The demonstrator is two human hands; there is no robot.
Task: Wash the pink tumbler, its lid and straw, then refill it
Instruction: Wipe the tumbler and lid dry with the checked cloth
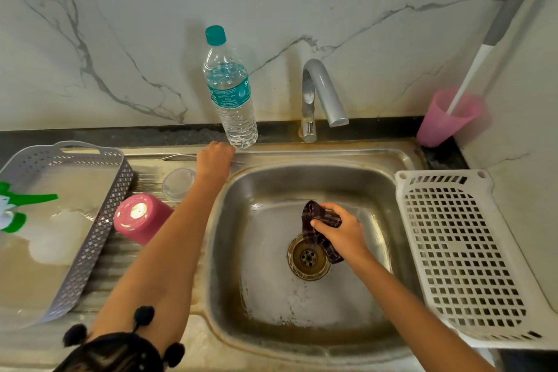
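The pink tumbler [142,217] stands upside down on the steel drainboard, left of the sink [302,326]. Behind it lies the clear lid [178,183]. A metal straw [178,156] lies along the back rim of the drainboard. My left hand [215,158] rests closed over the straw's right part, just in front of a water bottle [231,90] with a teal cap. My right hand [341,231] hangs over the sink basin and grips a dark checked cloth [317,223] above the drain [308,257].
A grey perforated basket [99,220] holding a green-and-white item sits at the left. A white perforated tray [462,251] lies right of the sink. The tap [320,90] stands behind the basin. A pink cup [444,121] with a long-handled brush stands in the back right corner.
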